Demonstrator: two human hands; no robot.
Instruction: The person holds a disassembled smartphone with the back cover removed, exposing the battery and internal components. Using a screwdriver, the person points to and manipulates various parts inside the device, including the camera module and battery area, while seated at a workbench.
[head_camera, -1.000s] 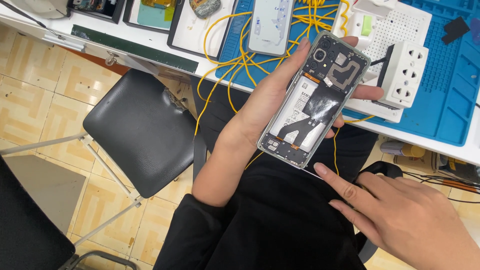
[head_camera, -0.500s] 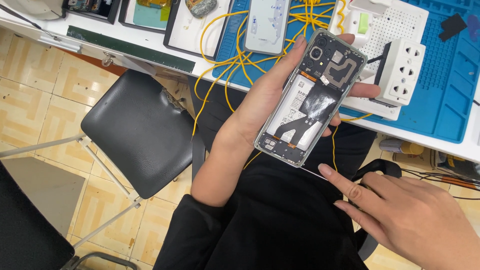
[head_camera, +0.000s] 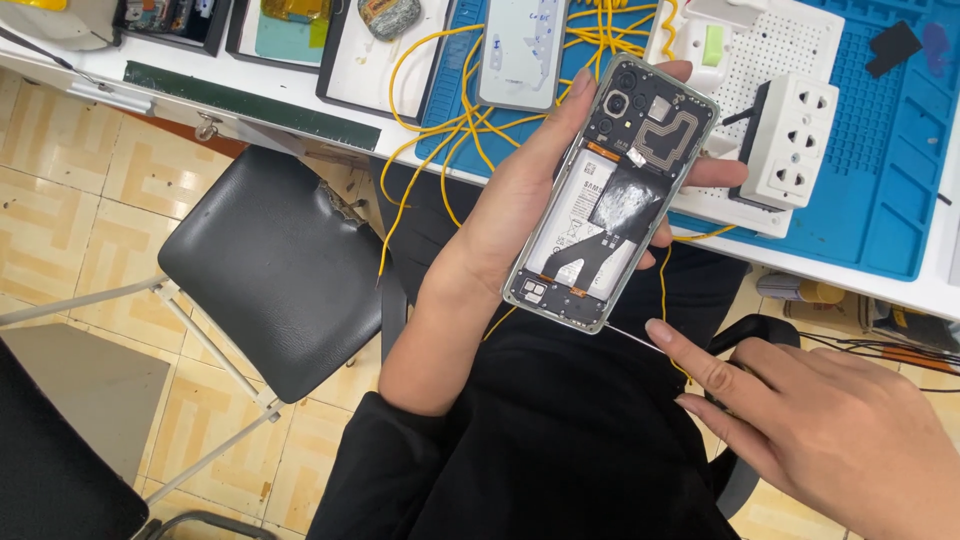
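Above the lap, seen from the head camera, the left hand (head_camera: 520, 215) grips an opened phone (head_camera: 612, 195) by its edges, battery and boards showing. From a second ago the phone has barely shifted. The right hand (head_camera: 830, 420), at five o'clock of it, has crept closer, fingers pinching a thin metal tool (head_camera: 630, 337) whose tip now meets the phone's lower edge

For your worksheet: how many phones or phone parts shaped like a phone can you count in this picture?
2. An opened phone with its back off sits in the left hand; a pale back cover lies on the blue mat above. Others may be hidden in the trays at top left.
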